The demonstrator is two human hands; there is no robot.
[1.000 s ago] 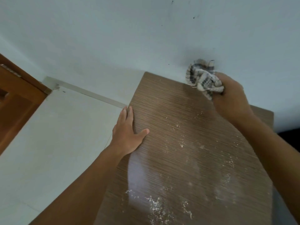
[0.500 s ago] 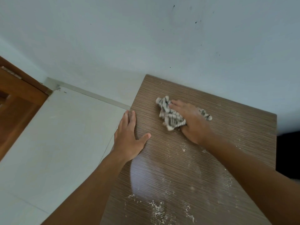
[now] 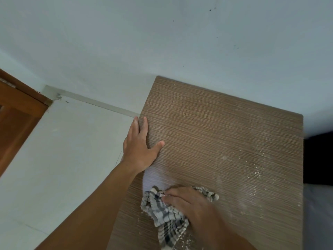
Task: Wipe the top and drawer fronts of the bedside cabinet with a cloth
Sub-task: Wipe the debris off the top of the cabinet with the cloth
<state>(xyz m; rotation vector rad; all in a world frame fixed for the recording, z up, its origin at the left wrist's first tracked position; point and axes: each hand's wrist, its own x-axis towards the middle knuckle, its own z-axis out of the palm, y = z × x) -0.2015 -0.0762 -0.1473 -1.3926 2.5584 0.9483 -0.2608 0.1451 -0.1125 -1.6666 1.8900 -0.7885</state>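
1. Your right hand (image 3: 191,206) is at the near left part of the bedside cabinet top (image 3: 225,132), its fingers (image 3: 170,193) close together and bent over the crumpled checked cloth (image 3: 165,219), gripping it against the surface.
2. The cloth bunches out from under your palm on both sides.
3. Your left hand (image 3: 139,150) lies flat on the top's left edge, fingers straight and pressed together, thumb spread out to the side.
4. White specks (image 3: 255,173) are scattered over the right half of the top, and more lie just beside the cloth.
5. The cabinet stands against a pale wall (image 3: 162,42).
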